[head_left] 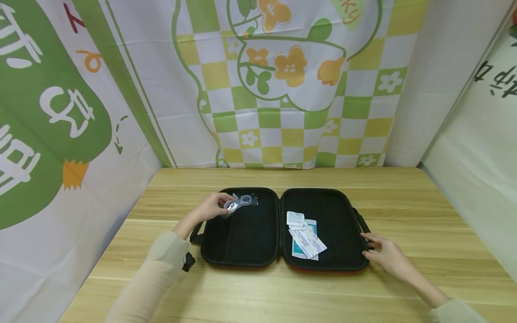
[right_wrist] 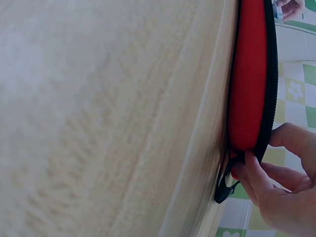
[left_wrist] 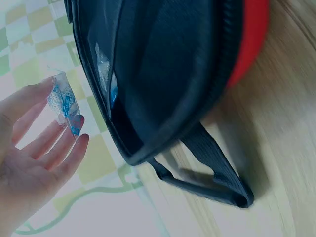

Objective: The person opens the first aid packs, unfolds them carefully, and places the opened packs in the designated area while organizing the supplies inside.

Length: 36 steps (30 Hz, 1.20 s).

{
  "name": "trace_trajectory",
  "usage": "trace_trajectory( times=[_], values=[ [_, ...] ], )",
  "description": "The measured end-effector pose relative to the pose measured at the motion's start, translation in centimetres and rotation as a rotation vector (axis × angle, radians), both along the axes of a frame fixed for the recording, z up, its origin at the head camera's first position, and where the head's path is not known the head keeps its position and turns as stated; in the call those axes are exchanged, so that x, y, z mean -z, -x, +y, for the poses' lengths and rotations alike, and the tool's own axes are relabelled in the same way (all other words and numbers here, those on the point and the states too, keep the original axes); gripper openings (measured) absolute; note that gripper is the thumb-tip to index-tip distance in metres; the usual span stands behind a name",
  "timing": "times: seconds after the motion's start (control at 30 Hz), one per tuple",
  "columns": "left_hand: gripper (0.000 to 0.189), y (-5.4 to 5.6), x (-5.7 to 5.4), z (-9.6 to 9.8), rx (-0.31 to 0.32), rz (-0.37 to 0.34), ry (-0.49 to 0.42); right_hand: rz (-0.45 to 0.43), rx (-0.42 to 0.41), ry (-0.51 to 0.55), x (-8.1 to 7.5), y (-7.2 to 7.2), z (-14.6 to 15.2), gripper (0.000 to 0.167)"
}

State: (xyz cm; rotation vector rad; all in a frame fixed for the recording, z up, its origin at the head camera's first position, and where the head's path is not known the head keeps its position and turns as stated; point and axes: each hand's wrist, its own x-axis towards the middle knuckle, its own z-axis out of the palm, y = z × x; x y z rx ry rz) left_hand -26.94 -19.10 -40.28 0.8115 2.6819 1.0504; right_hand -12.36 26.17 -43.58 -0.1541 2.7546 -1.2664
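An unzipped hard-shell case (head_left: 250, 242) lies spread flat, black inside and red outside. Above its left half, my left hand (head_left: 212, 206) pinches a small clear packet (head_left: 230, 206) holding a round roll; blue print shows on the packet (left_wrist: 65, 101) in the left wrist view. Just right of it, inside the case, lies another clear-wrapped roll (head_left: 245, 200). My right hand (head_left: 385, 255) grips the case's right edge near its handle (head_left: 361, 220); the right wrist view shows thumb and fingers (right_wrist: 259, 180) on either side of the rim.
In the case's right half lie several flat paper packets (head_left: 308, 242), white and teal, overlapping. A black strap handle (head_left: 195, 235) sticks out on the left. The wooden table (head_left: 258, 296) reaches back to a printed curtain (head_left: 282, 134).
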Motion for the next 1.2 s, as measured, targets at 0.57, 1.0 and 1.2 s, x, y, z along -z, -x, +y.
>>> trace_trajectory(
  times=[0.57,1.0,1.2],
  values=[
    [0.031,-0.1,0.8,-2.9,-0.046,0.092,0.193,0.001,0.005,-0.010,0.1,-0.1,-0.1,0.051],
    [0.042,0.5,1.1,-3.0,-0.084,0.084,0.273,-0.014,0.004,-0.008,0.0,0.0,-0.1,0.052],
    [0.040,1.0,1.6,-2.6,-0.077,0.117,0.298,-0.002,0.010,-0.013,0.1,0.0,0.0,0.051]
  ],
)
